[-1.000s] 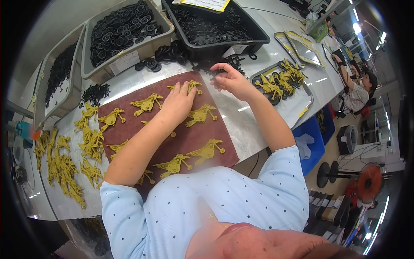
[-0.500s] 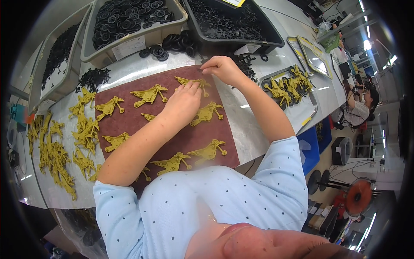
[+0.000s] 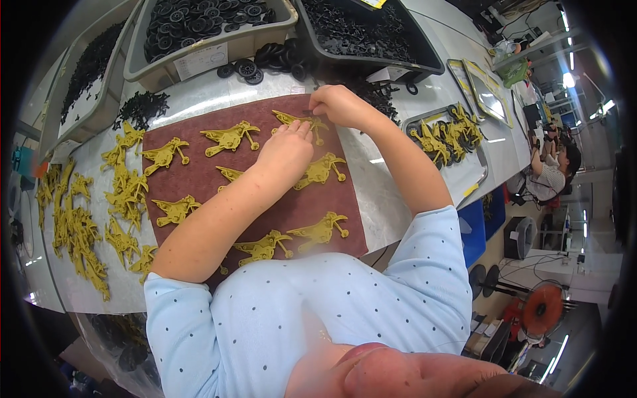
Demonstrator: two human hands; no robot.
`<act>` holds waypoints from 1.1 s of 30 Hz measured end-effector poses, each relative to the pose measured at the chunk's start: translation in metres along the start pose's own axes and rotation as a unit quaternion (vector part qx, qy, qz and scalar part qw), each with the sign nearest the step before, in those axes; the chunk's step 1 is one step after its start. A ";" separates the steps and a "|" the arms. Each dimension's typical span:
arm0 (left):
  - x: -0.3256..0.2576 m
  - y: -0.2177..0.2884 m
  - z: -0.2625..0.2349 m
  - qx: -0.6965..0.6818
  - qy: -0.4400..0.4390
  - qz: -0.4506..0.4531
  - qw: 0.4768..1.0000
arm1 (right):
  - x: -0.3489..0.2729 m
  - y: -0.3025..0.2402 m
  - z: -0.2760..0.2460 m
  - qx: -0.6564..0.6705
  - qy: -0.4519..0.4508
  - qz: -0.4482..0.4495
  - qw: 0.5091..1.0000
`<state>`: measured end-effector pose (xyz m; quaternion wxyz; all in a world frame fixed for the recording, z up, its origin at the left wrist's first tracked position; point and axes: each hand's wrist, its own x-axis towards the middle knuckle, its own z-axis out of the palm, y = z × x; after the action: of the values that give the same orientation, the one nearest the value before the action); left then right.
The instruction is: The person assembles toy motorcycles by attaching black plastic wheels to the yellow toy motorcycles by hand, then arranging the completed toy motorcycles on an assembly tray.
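Observation:
Toward the far right corner of a maroon cloth mat (image 3: 199, 174), my left hand (image 3: 286, 147) bends its fingers over a yellow plastic toy-motorcycle frame (image 3: 284, 118), holding it against the mat. My right hand (image 3: 340, 107) is at the frame's far right end, its fingertips pinched together. Something small and dark shows at those fingertips, too small to name. Other yellow frames lie spaced out in rows on the mat, among them one at the far middle (image 3: 229, 138) and one just nearer than my left hand (image 3: 321, 171). My left forearm partly covers some of them.
Piled yellow frames (image 3: 79, 232) lie left of the mat. Behind it stand a grey bin of black wheels (image 3: 219, 53), a black bin of small black parts (image 3: 424, 63) and another grey bin (image 3: 99, 109). At right, a tray (image 3: 479, 174) holds yellow frames with wheels. A person (image 3: 547, 176) sits farther right.
The view has shifted slightly. Both hands stay at the same frame, with the right fingertips still pinched at its far end.

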<state>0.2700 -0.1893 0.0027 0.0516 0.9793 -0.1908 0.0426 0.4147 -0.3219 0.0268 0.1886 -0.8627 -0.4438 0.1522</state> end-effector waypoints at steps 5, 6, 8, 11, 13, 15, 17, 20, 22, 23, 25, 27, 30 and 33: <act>0.001 0.002 0.000 0.000 -0.005 -0.007 1.000 | 0.002 0.004 0.006 -0.025 0.000 -0.010 1.000; 0.001 0.001 0.001 -0.003 -0.008 -0.010 1.000 | 0.003 0.004 0.007 -0.042 0.001 -0.025 0.999; 0.002 0.001 -0.001 -0.005 -0.012 -0.009 1.000 | 0.003 0.002 0.007 -0.049 -0.006 -0.024 0.998; 0.004 0.001 -0.002 -0.012 -0.016 -0.009 1.000 | 0.002 0.000 0.012 -0.087 0.013 -0.042 0.995; 0.004 0.001 -0.001 -0.016 -0.016 -0.011 1.000 | 0.001 -0.002 0.019 -0.116 0.039 -0.061 0.991; 0.003 -0.001 0.004 -0.033 0.043 -0.001 0.999 | -0.001 0.000 0.028 -0.160 0.124 -0.079 0.976; 0.006 -0.002 0.009 -0.027 0.048 0.005 0.998 | -0.003 0.001 0.030 -0.148 0.122 -0.067 0.979; 0.006 0.000 0.011 -0.019 0.055 0.007 0.998 | -0.008 0.010 0.025 -0.082 0.101 -0.038 0.991; 0.006 0.002 0.015 -0.016 0.059 0.004 0.998 | -0.015 0.015 0.016 -0.031 0.081 -0.021 0.996; 0.005 0.003 0.020 -0.008 0.073 -0.005 0.997 | -0.020 0.017 0.011 0.011 0.132 -0.003 0.991; 0.004 0.006 0.017 0.001 0.089 -0.015 0.996 | -0.033 0.021 -0.009 0.064 0.178 0.025 0.982; 0.007 0.013 0.008 0.018 0.054 -0.040 0.998 | -0.054 0.030 -0.028 0.051 0.133 0.034 0.989; 0.008 0.017 0.005 0.038 0.045 -0.049 0.997 | -0.073 0.038 -0.035 -0.009 0.053 0.055 0.997; 0.007 0.017 0.009 0.042 0.062 -0.049 0.996 | -0.076 0.032 -0.029 -0.057 0.042 0.048 0.996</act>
<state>0.2706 -0.2085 -0.0036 0.0238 0.9843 -0.1372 0.1083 0.4069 -0.4073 0.0447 0.1502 -0.8978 -0.4019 0.0994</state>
